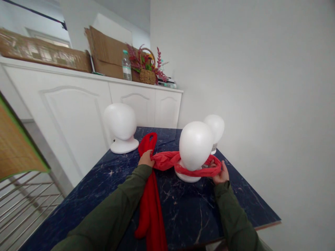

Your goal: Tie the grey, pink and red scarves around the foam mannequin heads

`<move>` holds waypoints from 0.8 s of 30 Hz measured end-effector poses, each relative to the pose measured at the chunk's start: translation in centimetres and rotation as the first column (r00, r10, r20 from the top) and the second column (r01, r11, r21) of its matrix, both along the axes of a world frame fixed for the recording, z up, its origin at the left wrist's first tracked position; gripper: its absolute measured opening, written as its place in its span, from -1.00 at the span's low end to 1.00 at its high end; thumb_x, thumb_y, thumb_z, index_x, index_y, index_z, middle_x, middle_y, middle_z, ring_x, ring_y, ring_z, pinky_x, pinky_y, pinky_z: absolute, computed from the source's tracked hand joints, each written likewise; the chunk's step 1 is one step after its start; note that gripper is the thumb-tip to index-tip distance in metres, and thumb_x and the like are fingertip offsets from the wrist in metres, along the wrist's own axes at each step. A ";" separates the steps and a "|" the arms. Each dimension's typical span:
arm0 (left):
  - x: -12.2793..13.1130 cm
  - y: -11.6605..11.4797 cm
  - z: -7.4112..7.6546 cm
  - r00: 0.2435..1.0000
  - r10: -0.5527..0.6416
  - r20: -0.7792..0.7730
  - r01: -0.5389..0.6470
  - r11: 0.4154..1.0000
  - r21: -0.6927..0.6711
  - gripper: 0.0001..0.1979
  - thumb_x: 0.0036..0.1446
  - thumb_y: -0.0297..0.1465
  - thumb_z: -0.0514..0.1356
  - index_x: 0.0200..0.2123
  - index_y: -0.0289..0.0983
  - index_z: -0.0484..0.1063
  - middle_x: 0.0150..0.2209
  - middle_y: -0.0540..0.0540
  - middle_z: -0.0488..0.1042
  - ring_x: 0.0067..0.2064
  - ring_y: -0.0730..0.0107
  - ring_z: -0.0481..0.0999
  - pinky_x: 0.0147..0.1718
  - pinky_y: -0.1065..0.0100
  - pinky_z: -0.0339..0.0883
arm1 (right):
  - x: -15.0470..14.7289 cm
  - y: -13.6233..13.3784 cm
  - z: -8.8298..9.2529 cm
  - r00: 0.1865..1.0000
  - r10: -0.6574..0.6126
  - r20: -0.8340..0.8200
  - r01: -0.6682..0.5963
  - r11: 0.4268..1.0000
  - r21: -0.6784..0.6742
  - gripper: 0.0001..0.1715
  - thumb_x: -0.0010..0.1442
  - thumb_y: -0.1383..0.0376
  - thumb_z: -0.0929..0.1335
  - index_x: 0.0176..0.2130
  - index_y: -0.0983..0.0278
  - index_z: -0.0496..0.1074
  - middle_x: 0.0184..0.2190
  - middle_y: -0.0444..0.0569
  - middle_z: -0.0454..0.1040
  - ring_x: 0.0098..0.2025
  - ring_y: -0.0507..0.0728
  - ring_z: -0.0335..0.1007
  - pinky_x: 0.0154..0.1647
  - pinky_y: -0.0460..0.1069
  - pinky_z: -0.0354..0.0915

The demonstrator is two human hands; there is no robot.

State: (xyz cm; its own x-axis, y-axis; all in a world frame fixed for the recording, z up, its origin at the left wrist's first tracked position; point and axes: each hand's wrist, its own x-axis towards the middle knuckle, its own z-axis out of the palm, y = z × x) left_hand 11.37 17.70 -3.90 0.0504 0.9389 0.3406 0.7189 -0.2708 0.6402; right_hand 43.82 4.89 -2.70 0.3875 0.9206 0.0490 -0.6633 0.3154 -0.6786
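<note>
Head view, left hand: the left hand (146, 158) is seen closed around a twisted stretch of the red scarf (164, 160), just left of the middle foam head (195, 144).
Head view, right hand: the right hand (222, 173) is held against the scarf loop at the right side of the middle foam head's neck, with fingers curled onto the cloth and the thumb laid along it.
Scarf position: the red scarf is wound around the neck of the middle foam head, just above its base. One end is looped on the table top behind the left hand. A long end is draped toward the near edge, beside the left sleeve.
Table: the scarf and three foam heads are carried by a dark blue marbled table (235, 205).
Other heads: a left foam head (121, 127) is stood at the far left corner, well apart from the hands. A rear foam head (215, 127) is partly hidden behind the middle one.
Background: a white cabinet (75, 115) is set behind the table. On top of it are a flower basket (147, 75), a water bottle (126, 66) and cardboard (107, 52).
</note>
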 end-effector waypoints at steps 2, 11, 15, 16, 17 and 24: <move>-0.5 0.8 -0.3 0.998 0.048 0.033 -0.048 0.999 -0.027 -0.49 -0.18 -0.46 0.16 -0.07 -0.38 0.17 -0.21 -0.18 0.38 -0.25 0.30 0.43 -0.23 0.27 0.31 | -0.2 -0.1 0.2 0.999 0.041 -0.025 -0.042 0.999 -0.027 -0.75 0.07 0.21 0.18 -0.34 0.28 0.35 -0.43 -0.06 0.43 -0.44 0.04 0.36 -0.39 0.00 0.34; 2.6 -3.5 2.2 0.955 -0.296 0.007 0.289 0.935 0.207 -0.77 -0.05 -0.47 0.02 -0.26 -0.32 0.32 -0.28 -0.11 0.41 -0.23 0.38 0.40 -0.19 0.34 0.27 | 0.5 -3.6 1.3 1.000 -0.023 0.013 0.022 1.000 0.020 -0.62 -0.08 0.36 0.32 -0.18 0.16 0.30 -0.69 -0.31 0.23 -0.76 -0.14 -0.11 -0.84 -0.25 -0.05; 4.5 -7.3 3.2 0.773 -0.600 -0.208 0.634 0.748 0.198 -0.84 -0.06 -0.45 0.06 -0.37 -0.25 0.39 -0.39 -0.02 0.44 -0.31 0.42 0.41 -0.26 0.42 0.27 | 0.7 -7.3 2.2 0.999 -0.045 -0.031 0.046 0.997 0.066 -0.56 -0.04 0.34 0.32 -0.09 0.18 0.26 -0.64 -0.27 0.23 -0.74 -0.14 -0.11 -0.84 -0.25 -0.03; 5.0 -8.1 3.4 0.699 -0.652 -0.294 0.710 0.682 0.177 -0.84 -0.04 -0.44 0.05 -0.37 -0.25 0.40 -0.39 -0.03 0.45 -0.30 0.41 0.41 -0.26 0.41 0.26 | 0.6 -8.3 2.6 0.997 -0.031 -0.076 0.040 0.992 0.118 -0.56 -0.02 0.32 0.31 -0.09 0.19 0.26 -0.62 -0.26 0.23 -0.73 -0.14 -0.09 -0.83 -0.26 0.00; 5.3 -8.9 3.5 0.625 -0.684 -0.376 0.770 0.621 0.148 -0.83 -0.01 -0.43 0.03 -0.36 -0.26 0.40 -0.38 -0.05 0.45 -0.29 0.39 0.41 -0.26 0.40 0.25 | 0.5 -9.3 3.1 0.992 -0.010 -0.127 0.033 0.983 0.180 -0.57 -0.01 0.30 0.31 -0.08 0.21 0.25 -0.59 -0.25 0.24 -0.72 -0.15 -0.07 -0.82 -0.27 0.03; 6.4 -13.7 5.2 0.444 -0.803 -0.397 0.875 0.485 -0.003 -0.67 0.04 -0.31 0.02 -0.11 -0.25 0.29 -0.28 -0.08 0.44 -0.31 0.37 0.42 -0.31 0.39 0.27 | -1.1 -15.2 7.4 0.985 0.084 -0.153 -0.020 0.925 0.378 -0.59 -0.03 0.32 0.30 -0.12 0.19 0.24 -0.58 -0.25 0.23 -0.75 -0.18 -0.06 -0.81 -0.29 0.08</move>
